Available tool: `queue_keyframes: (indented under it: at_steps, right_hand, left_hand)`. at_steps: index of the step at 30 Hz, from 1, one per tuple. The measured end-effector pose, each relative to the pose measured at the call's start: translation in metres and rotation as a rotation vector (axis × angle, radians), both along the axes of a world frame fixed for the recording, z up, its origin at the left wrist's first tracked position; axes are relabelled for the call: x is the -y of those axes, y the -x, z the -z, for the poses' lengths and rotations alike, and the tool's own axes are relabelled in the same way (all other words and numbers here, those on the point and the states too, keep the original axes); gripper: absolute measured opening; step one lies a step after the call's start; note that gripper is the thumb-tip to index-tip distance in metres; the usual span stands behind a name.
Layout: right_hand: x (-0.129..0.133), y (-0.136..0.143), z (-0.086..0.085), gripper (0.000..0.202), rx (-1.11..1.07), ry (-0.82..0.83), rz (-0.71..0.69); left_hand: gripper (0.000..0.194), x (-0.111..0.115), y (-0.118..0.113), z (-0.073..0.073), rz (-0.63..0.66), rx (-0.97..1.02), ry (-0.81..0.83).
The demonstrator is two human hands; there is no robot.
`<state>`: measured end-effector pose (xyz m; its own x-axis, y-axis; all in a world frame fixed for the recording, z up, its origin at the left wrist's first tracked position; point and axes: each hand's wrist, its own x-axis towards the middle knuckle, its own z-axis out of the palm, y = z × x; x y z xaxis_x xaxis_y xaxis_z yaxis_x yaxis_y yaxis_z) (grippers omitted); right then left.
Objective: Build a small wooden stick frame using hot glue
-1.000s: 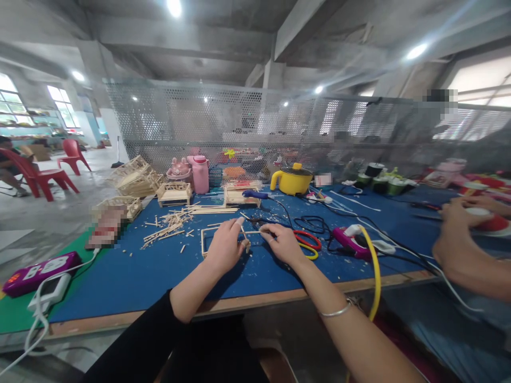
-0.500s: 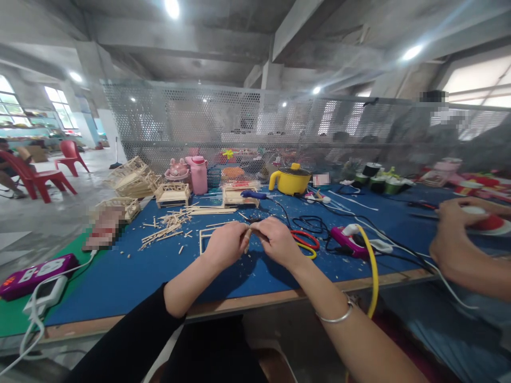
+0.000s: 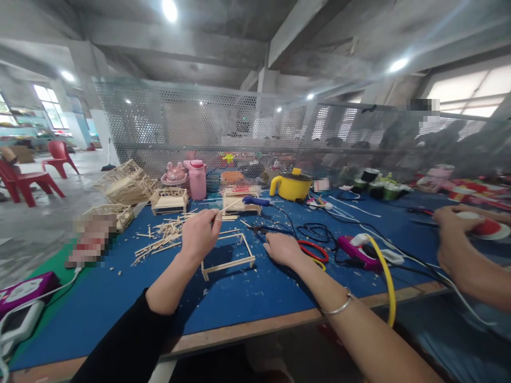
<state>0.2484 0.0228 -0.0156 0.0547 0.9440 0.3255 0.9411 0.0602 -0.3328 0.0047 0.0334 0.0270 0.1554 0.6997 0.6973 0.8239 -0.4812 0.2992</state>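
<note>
My left hand point(image 3: 200, 234) is closed on a thin wooden stick point(image 3: 230, 206), which points up and to the right from the fingertips. Below it, on the blue mat, stands a small rectangular frame point(image 3: 229, 263) of wooden sticks. My right hand point(image 3: 282, 248) is low over the mat beside a dark-jawed tool point(image 3: 260, 229); red and yellow loop handles point(image 3: 315, 250) show behind the wrist. Its fingers are curled down and partly hidden, so whether they grip the tool is unclear. Loose wooden sticks point(image 3: 159, 242) lie in a pile left of my left hand.
Behind are finished wooden stick pieces point(image 3: 170, 201), a blue-handled corded tool point(image 3: 256, 201), a pink flask point(image 3: 196, 180) and a yellow pot point(image 3: 294, 186). Cables and a purple power strip point(image 3: 357, 252) lie to the right. A co-worker's hand point(image 3: 455, 229) works at far right.
My hands, together before, have separated: the left went up and left with the stick, the right lowered toward the dark-jawed tool. The stick frame is now uncovered.
</note>
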Motion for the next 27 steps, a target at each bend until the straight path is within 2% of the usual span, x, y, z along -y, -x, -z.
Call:
queue_keyframes:
  at_steps: [3,6,11,14,16,18,21,23,24,27]
  right_hand:
    - [-0.007,0.002,-0.006,0.02,-0.112,-0.037,0.067]
    - [-0.007,-0.003,-0.026,0.025,-0.281,-0.139,0.121]
    - [0.011,0.007,-0.062,0.042,-0.617,-0.249,0.057]
    - [0.032,0.032,-0.076,0.045,-0.87,-0.189,-0.098]
    - [0.045,0.051,-0.081,0.047,-1.244,-0.043,-0.317]
    - [0.055,0.065,-0.082,0.047,-1.458,0.075,-0.443]
    - [0.059,0.075,-0.08,0.034,-1.492,0.087,-0.519]
    - [0.055,0.074,-0.077,0.017,-1.403,0.053,-0.606]
    - [0.052,0.072,-0.075,0.016,-1.338,0.058,-0.67]
    - [0.043,0.07,-0.072,0.046,-1.152,0.173,-0.881]
  left_hand:
    - [0.029,0.004,0.0,0.007,0.039,0.016,-0.006]
    - [0.027,0.008,-0.002,0.007,0.105,0.059,-0.019]
    - [0.025,0.02,-0.003,-0.003,0.378,0.213,-0.042]
    - [0.024,0.029,-0.005,-0.012,0.502,0.243,0.001]
    - [0.024,0.033,-0.005,-0.016,0.538,0.24,0.079]
    - [0.026,0.033,-0.002,-0.02,0.565,0.241,0.148]
    - [0.029,0.03,0.005,-0.024,0.58,0.244,0.194]
    - [0.031,0.028,0.01,-0.025,0.595,0.258,0.215]
    - [0.031,0.027,0.011,-0.026,0.618,0.277,0.223]
    - [0.029,0.029,0.01,-0.025,0.745,0.348,0.259]
